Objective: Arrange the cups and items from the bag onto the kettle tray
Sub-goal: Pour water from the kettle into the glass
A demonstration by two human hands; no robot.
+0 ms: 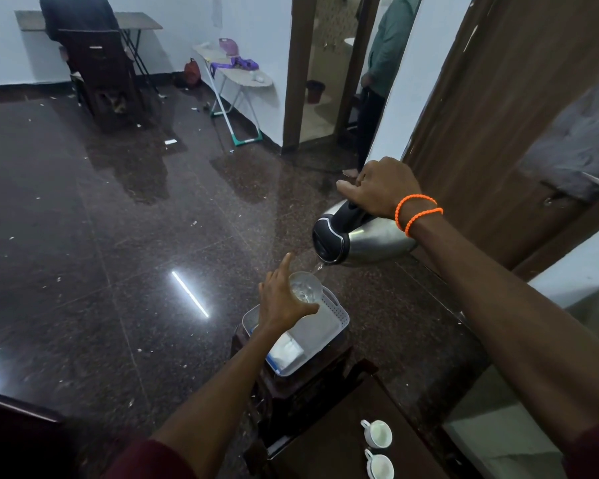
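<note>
My right hand [382, 190] grips the black handle of a steel kettle [370, 242], tipped so that water runs from its spout. My left hand [284, 299] holds a clear glass [305, 288] under the stream, above the far end of a white plastic tray [329, 324]. White packets [286, 350] lie in the tray's near end. The tray rests on a dark wooden stand [291, 382]. Two white cups [377, 433] [380, 466] sit on a dark table at the lower right.
Dark polished floor spreads to the left, littered with small scraps. An ironing board [236, 70] stands by the far wall. A seated person is at a desk at the far left, and another stands in the doorway [377, 81]. A brown door [498, 115] is on the right.
</note>
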